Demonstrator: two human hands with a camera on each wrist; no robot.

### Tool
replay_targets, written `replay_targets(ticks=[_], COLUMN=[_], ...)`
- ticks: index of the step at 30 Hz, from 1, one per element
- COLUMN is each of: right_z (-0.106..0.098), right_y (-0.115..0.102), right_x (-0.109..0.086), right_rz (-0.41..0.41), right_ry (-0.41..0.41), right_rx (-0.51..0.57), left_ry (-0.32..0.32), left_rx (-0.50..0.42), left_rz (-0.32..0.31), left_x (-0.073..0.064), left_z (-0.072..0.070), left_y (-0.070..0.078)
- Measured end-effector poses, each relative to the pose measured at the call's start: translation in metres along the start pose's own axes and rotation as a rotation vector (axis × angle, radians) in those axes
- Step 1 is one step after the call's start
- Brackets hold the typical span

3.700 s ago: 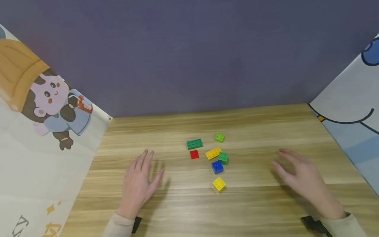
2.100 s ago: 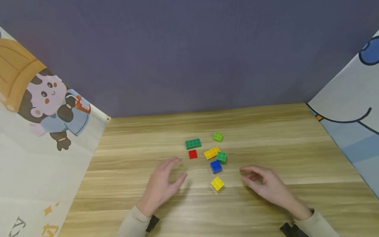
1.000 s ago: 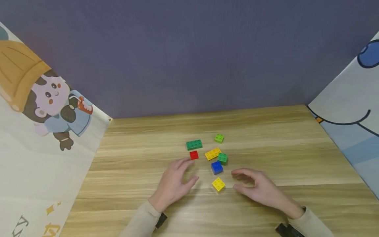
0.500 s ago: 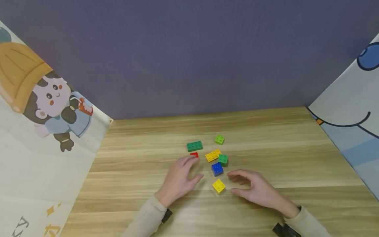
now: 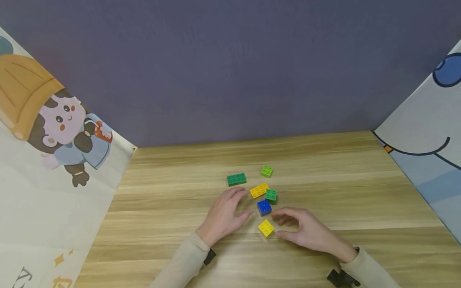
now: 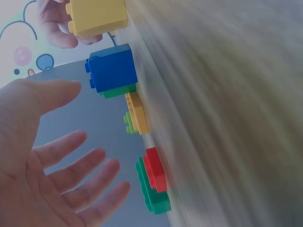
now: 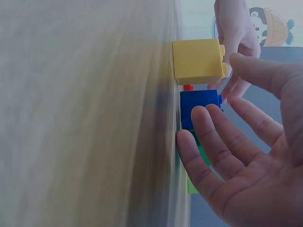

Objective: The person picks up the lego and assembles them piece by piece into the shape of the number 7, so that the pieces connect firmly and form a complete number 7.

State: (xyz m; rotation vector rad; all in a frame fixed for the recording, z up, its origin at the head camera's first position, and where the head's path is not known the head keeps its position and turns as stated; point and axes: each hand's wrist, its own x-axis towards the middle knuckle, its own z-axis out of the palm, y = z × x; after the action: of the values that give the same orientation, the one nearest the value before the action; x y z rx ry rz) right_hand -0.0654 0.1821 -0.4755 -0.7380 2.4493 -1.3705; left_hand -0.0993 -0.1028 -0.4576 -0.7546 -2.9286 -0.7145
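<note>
My left hand (image 5: pixel 224 215) hovers over the wooden table with relaxed, spread fingers and nothing in its grasp. It hides the red brick (image 6: pixel 155 171) in the head view; the left wrist view shows that brick beside the dark green brick (image 5: pixel 236 179). My right hand (image 5: pixel 306 231) is beside the yellow brick (image 5: pixel 266 228) and the blue brick (image 5: pixel 264 207), thumb and fingers apart, holding nothing. Between the two hands the blue brick lies close to a green brick (image 5: pixel 271 196), which is up against an orange-yellow brick (image 5: pixel 259 190).
A lime green brick (image 5: pixel 267 171) lies farther back. Behind the wooden table (image 5: pixel 173 172) rises a dark purple-grey panel (image 5: pixel 230 72). Cartoon-printed side panels stand at left (image 5: pixel 36 200) and right (image 5: pixel 432 120).
Both hands have come inward from the table's sides toward the bricks. My left hand has moved over the red brick, my right hand up to the yellow and blue ones. The bricks stay put.
</note>
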Motion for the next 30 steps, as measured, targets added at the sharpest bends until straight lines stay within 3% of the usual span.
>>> replay_targets(ticks=[8, 18, 30], right_z=[0.002, 0.003, 0.010], right_y=[-0.001, -0.002, -0.001], right_x=[0.005, 0.011, 0.012], right_rz=[0.013, -0.033, 0.007], right_ry=[-0.017, -0.029, -0.064], right_rx=[-0.002, 0.009, -0.001], left_ry=[-0.014, -0.019, -0.073], left_rx=[0.020, 0.015, 0.024], left_rz=[0.006, 0.013, 0.017], left_x=[0.009, 0.018, 0.020], left_z=[0.002, 0.005, 0.011], left_y=[0.004, 0.008, 0.010])
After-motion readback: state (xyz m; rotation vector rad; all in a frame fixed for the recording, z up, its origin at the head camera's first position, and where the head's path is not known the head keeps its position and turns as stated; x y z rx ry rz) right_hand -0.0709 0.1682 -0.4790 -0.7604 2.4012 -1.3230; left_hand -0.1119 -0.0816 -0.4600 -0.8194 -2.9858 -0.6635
